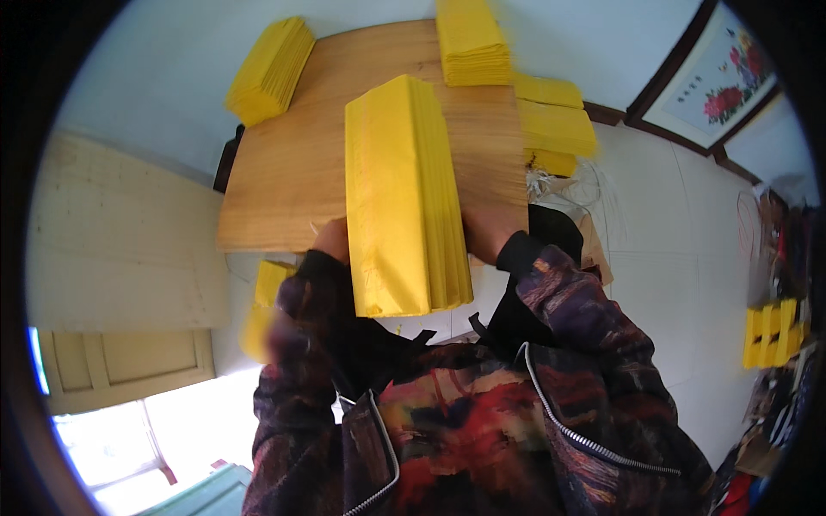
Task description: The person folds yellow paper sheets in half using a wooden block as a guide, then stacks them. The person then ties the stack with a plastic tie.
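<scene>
A tall stack of folded yellow paper [387,198] is held up between my two hands in front of me, over the near edge of the wooden table [284,189]. My left hand [332,239] grips its left side, with the fingers mostly hidden behind the paper. On the opposite side, my right hand [490,230] presses against the layered edges, its fingertips also out of sight. The stack's long flat face is toward me, and its many layers show along the right side.
Another yellow stack [274,69] stands at the table's far left corner, and one more yellow stack [473,47] at the far right. Beside the table, several yellow bundles [555,125] are piled near white strings [572,185]. A framed flower picture [723,77] leans at the right wall.
</scene>
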